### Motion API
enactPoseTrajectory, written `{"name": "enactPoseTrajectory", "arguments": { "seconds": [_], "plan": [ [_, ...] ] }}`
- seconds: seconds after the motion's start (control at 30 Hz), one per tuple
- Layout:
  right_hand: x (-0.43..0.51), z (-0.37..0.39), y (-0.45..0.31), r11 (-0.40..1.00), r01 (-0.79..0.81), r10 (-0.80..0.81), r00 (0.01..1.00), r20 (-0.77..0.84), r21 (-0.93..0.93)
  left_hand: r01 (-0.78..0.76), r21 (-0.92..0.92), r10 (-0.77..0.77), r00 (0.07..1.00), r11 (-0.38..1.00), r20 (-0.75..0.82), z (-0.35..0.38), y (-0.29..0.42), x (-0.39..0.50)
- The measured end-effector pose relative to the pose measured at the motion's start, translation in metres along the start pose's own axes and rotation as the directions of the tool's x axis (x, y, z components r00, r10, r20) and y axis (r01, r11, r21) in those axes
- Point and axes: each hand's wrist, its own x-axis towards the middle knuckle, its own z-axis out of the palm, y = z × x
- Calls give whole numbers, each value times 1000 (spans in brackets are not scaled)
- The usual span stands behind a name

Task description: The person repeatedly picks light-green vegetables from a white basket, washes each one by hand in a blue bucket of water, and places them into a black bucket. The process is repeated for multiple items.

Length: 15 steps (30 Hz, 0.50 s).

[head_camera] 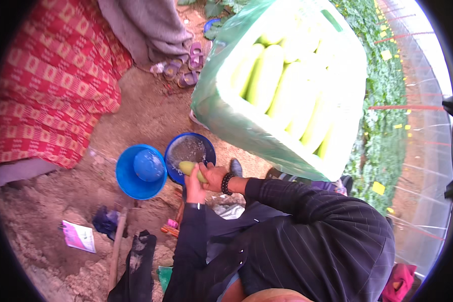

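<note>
My left hand and my right hand, the right with a dark beaded bracelet at its wrist, both hold one pale green vegetable, like a cucumber or squash. Its free end points left, over the near part of a round blue basin with murky grey liquid and pale bits in it. My fingers hide part of the vegetable. Touching the basin on the left is a blue bucket with a lighter blue, rounded thing inside. Beyond, a large crate lined with green plastic film holds several long green vegetables.
A red patterned cloth and a grey blanket cover the upper left. Purple sandals lie by the crate. Lower left are a wooden stick, a printed packet and a dark cloth. Leafy plants line the right.
</note>
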Motion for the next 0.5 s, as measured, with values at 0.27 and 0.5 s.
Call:
{"name": "enactPoseTrajectory", "arguments": {
  "seconds": [0.27,0.5],
  "plan": [
    [-88,-33,31,887,357,-324,933,-156,294,-124,8,124,989,992,-81,22,43,-113],
    [-169,-5,159,952,288,-229,899,-374,108,-169,358,232,963,918,-140,55,84,-170]
  ]
}}
